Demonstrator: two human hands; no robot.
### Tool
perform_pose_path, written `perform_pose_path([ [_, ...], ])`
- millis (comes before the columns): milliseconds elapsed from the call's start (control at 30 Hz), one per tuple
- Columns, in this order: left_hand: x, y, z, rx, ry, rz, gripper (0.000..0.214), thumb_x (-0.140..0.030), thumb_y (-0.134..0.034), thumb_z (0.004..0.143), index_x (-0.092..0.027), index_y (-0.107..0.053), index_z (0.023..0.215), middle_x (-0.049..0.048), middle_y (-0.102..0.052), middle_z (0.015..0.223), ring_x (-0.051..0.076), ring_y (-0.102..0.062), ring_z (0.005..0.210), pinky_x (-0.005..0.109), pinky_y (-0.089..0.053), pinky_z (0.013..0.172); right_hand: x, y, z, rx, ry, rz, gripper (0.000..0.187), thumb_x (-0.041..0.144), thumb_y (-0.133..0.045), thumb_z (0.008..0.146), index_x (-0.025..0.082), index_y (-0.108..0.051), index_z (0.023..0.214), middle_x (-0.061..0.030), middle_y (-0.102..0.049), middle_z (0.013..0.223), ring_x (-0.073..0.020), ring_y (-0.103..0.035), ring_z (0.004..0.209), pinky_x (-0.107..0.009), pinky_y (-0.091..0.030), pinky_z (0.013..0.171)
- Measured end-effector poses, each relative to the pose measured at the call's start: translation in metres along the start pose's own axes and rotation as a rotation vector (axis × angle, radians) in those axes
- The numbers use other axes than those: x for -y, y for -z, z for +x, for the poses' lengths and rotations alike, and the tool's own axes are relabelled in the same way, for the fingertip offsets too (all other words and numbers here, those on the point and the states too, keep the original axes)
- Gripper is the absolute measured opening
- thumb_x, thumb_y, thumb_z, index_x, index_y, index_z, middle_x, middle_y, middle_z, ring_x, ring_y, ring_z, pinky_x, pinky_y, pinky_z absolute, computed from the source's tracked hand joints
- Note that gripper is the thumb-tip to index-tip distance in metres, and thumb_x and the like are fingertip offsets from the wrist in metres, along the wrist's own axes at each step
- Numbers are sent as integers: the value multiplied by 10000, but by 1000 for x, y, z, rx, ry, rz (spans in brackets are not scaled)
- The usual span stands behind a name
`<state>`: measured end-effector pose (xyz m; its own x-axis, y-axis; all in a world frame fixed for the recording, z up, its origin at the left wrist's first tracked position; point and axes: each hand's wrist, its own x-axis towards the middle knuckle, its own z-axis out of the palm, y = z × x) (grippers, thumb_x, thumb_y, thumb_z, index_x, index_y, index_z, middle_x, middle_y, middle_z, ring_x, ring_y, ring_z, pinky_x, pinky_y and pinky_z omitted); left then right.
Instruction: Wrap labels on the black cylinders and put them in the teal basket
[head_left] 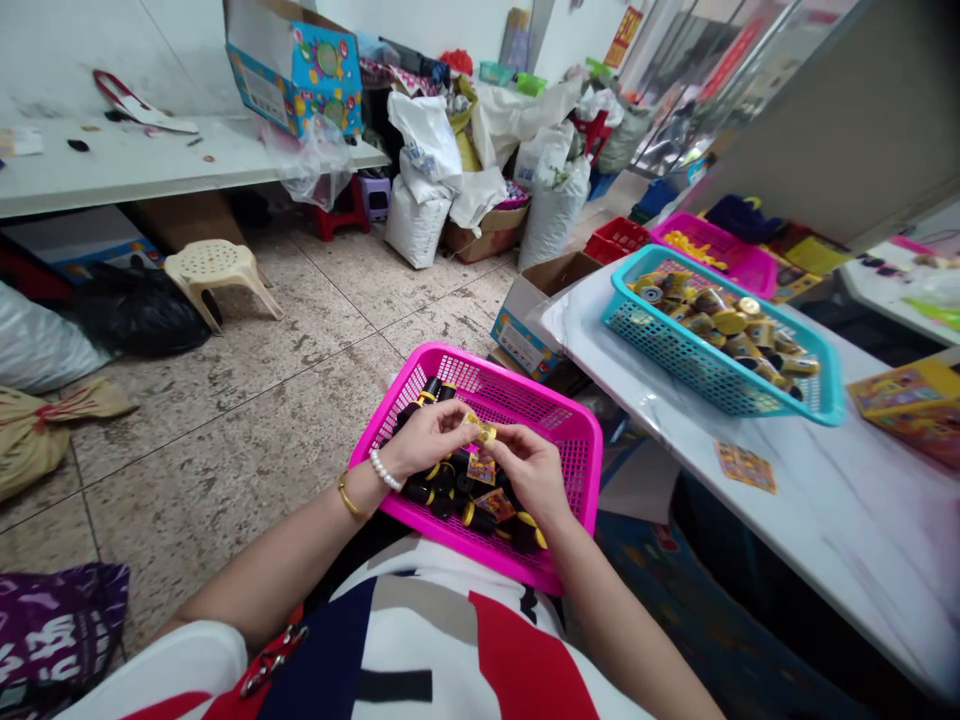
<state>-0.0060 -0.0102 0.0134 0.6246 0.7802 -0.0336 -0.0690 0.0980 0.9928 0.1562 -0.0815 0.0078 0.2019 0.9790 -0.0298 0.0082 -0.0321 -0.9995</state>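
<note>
My left hand and right hand are close together over the pink plastic basket on my lap. Both are curled, with the fingertips of each pinching the small gold-and-yellow piece between them. I can't tell exactly what it is, or how firmly each hand has it. Below my hands, black cylinders with gold ends lie loose in a heap, with small printed labels among them. The piece is tiny, so I'd judge the likeliest trouble to be a slip of my fingers, which could drop it into the heap and make it hard to pick out. The basket only seems to sit on my lap, so shifting my legs could tip it and roll the cylinders onto the tiled floor. To my right, the teal basket of gold-capped cylinders stands on the tabletop, near its edge, where a careless reach could catch it. A loose printed card there could get swept off too.
</note>
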Motion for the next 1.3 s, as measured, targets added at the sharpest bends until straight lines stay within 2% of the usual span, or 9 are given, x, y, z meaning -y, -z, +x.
perform_pose_path([
  [100, 4, 0, 0, 18, 179, -83, 351, -480, -654, 773, -135, -586, 791, -25, -545, 586, 63, -461, 473, 178, -324, 447, 6, 10, 2, 148, 41, -41, 335, 344, -728, 752, 244, -702, 1071, -53, -712, 1001, -175, -676, 798, -360, -577, 760],
  [200, 6, -5, -2, 64, 296, -244, 400, -535, -632, 774, -141, -566, 783, -24, -549, 542, 51, -445, 408, 165, -306, 403, 8, 18, 5, 205, 168, -92, 241, 266, -759, 731, 274, -744, 971, -43, -679, 996, -188, -647, 913, -357, -554, 821],
  [333, 6, -15, -5, 151, 311, -435, 404, -529, -675, 746, -145, -561, 795, -37, -542, 499, 38, -415, 347, 154, -281, 360, 6, 16, 4, 132, 196, 25, 163, 241, -751, 737, 291, -756, 892, -34, -628, 952, -170, -644, 813, -312, -592, 646],
  [533, 9, -25, -6, 42, 378, -509, 470, -592, -656, 728, -127, -586, 748, -25, -539, 455, 40, -398, 313, 153, -252, 324, 6, 12, -4, 105, 235, -5, 152, 249, -769, 714, 276, -761, 863, -53, -620, 956, -188, -641, 836, -306, -614, 594],
  [667, 12, -28, -7, 32, 371, -548, 425, -542, -701, 711, -139, -569, 736, -44, -523, 449, 29, -378, 308, 141, -234, 319, -3, 10, -7, 57, 206, 23, 134, 262, -742, 745, 276, -748, 878, -48, -600, 972, -153, -640, 701, -295, -602, 506],
  [867, 14, -33, -9, -59, 464, -466, 454, -586, -693, 681, -163, -531, 701, -70, -471, 394, 28, -304, 269, 140, -186, 290, -4, 10, -16, 0, 404, -224, 113, 242, -724, 765, 273, -739, 873, -49, -630, 947, -173, -639, 811, -294, -569, 653],
  [1033, 18, -33, -9, 9, 525, -396, 427, -605, -632, 718, -188, -546, 756, -65, -462, 337, 52, -267, 230, 147, -169, 273, 2, 9, -25, -7, 523, -325, 118, 234, -733, 765, 282, -740, 872, -33, -623, 859, -152, -629, 734, -271, -544, 619],
  [1200, 13, -35, -10, 46, 614, -450, 540, -683, -499, 762, -158, -541, 645, -4, -518, 379, 64, -357, 245, 161, -206, 287, 6, 14, -28, -86, 549, -322, 155, 186, -694, 788, 298, -733, 887, -37, -612, 894, -169, -626, 787, -304, -552, 674],
  [1300, 12, -33, -8, 82, 529, -459, 538, -684, -533, 752, -149, -570, 710, 9, -572, 464, 71, -435, 303, 162, -244, 309, 2, 16, -28, -77, 517, -325, 206, 174, -697, 780, 308, -728, 934, -54, -590, 987, -199, -621, 897, -351, -559, 761],
])
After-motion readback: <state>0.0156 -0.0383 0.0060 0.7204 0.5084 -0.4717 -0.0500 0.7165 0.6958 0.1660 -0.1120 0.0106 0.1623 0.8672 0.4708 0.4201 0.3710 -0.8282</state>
